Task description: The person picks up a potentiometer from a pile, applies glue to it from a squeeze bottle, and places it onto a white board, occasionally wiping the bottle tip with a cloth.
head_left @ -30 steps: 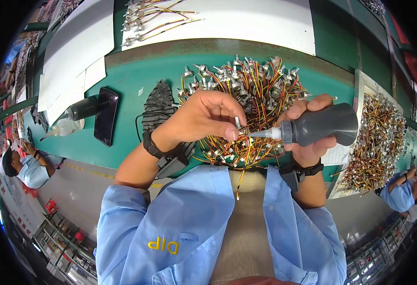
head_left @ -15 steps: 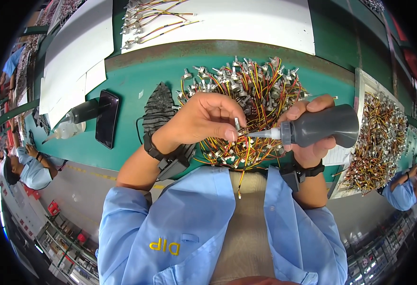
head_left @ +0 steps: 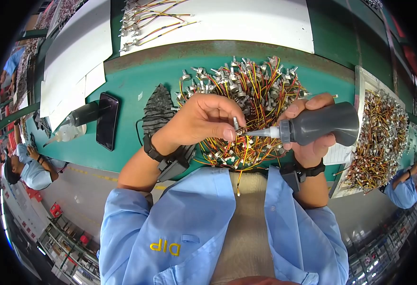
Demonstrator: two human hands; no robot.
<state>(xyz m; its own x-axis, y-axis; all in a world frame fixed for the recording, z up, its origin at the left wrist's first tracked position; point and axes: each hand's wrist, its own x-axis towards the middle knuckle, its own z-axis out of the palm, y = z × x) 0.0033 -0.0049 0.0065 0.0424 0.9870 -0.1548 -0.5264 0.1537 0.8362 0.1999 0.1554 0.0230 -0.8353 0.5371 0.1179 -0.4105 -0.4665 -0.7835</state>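
My left hand (head_left: 207, 119) pinches a potentiometer (head_left: 237, 124) between thumb and fingers, its metal shaft pointing up. Wrapped round a dark grey squeeze bottle (head_left: 324, 124), my right hand (head_left: 308, 148) holds it on its side. The bottle's pale tapered nozzle (head_left: 261, 132) points left, its tip at the potentiometer near my left thumb; whether it touches I cannot tell. Beneath and beyond both hands lies a heap of wired potentiometers (head_left: 253, 85) with red, yellow and black leads. One lead with a small white connector (head_left: 238, 186) hangs over the table's near edge.
A phone (head_left: 107, 121), another dark bottle (head_left: 84, 113) and a clear bottle (head_left: 68, 132) lie at left. Beside them is a dark striped cloth (head_left: 158, 107). A tray (head_left: 359, 88) of wired parts stands right; several potentiometers (head_left: 131, 28) lie on white board (head_left: 246, 21). Other people sit at both sides.
Both hands, the potentiometer and the bottle stay nearly where they were. The whole view has shifted very slightly.
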